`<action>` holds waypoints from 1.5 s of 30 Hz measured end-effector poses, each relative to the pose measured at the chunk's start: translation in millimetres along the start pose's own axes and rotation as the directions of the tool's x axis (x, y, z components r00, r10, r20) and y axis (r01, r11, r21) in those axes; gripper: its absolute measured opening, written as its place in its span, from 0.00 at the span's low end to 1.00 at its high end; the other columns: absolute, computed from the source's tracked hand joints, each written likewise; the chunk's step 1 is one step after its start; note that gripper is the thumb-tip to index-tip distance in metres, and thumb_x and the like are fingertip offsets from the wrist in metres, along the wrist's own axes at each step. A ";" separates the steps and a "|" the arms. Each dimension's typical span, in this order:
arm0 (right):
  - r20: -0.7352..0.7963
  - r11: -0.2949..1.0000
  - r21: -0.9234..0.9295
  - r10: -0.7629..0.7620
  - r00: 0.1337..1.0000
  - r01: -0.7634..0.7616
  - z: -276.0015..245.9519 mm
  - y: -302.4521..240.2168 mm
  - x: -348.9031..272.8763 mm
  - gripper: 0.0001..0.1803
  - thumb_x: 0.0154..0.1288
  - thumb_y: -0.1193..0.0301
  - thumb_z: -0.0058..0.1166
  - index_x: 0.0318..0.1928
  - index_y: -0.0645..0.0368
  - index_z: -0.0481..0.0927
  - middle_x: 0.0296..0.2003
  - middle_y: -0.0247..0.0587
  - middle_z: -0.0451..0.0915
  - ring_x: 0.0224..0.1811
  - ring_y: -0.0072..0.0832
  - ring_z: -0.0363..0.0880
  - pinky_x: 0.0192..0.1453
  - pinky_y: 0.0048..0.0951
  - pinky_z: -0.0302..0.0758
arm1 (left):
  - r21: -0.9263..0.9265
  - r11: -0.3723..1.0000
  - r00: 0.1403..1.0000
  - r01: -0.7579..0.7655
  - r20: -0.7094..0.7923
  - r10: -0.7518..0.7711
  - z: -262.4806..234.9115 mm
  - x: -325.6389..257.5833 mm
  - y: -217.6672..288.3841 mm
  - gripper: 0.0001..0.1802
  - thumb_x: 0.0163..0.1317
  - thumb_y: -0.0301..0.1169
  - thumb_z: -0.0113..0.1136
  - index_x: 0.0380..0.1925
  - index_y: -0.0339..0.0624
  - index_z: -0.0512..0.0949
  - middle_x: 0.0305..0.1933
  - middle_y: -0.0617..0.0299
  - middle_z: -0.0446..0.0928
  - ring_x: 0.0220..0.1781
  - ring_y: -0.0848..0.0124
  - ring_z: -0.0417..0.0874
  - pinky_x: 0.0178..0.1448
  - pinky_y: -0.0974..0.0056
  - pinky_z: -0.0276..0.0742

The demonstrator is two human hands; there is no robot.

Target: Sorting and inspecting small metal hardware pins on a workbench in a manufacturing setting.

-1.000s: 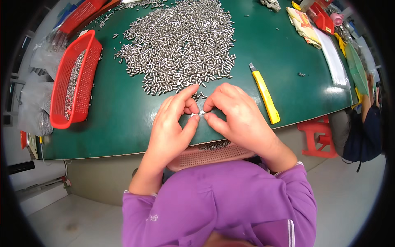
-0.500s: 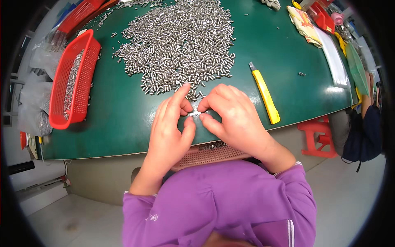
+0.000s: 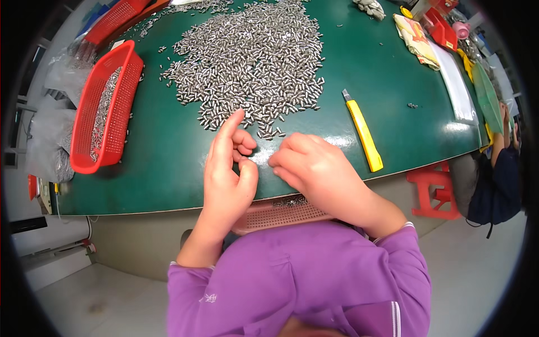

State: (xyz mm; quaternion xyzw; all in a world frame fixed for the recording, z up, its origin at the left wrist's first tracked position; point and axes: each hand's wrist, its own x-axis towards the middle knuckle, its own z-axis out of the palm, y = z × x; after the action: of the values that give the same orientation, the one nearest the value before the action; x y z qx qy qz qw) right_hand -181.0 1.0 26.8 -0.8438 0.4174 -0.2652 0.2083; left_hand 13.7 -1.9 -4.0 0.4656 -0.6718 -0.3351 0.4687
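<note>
Spread over the green table is a large pile of small, shiny metal pins (image 3: 247, 62), short and rounded at the ends. In front of its near edge is my left hand (image 3: 227, 168). Its index finger points toward the pins, while the other fingers curl in close to the thumb. Whatever may lie inside that curl is hidden. A short gap to the right, my right hand (image 3: 314, 168) has its thumb and fingertips pinched together just above the table. Anything in the pinch is too small or too covered to make out.
A red perforated basket (image 3: 106, 112) with metal pins stands at the left. On the right lies a yellow utility knife (image 3: 365, 135), blade tip out. A pinkish basket (image 3: 281, 216) with pins sits below the table's front edge. A red stool (image 3: 435, 191) and another person (image 3: 494, 180) are at the far right.
My hands have drawn apart; earlier their fingertips met around small metal pieces. The left fingers have curled in, and the right fingers have closed together.
</note>
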 end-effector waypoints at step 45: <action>-0.225 0.623 0.232 0.782 0.581 -0.747 70.1 102.4 -181.6 0.23 0.59 0.60 0.61 0.42 0.71 0.80 0.36 0.67 0.82 0.44 0.59 0.83 0.50 0.50 0.78 | 0.002 0.870 0.819 -0.493 0.340 0.463 -77.6 -79.3 212.7 0.12 0.56 0.36 0.58 0.33 0.38 0.77 0.31 0.48 0.79 0.24 0.62 0.75 0.24 0.59 0.66</action>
State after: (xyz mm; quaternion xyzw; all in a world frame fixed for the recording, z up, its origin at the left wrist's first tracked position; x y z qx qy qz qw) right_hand -291.0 100.2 -135.7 -0.5166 0.7512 -0.2988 0.2821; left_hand 30.6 144.3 185.4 0.2403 -0.8499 -0.2490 0.3973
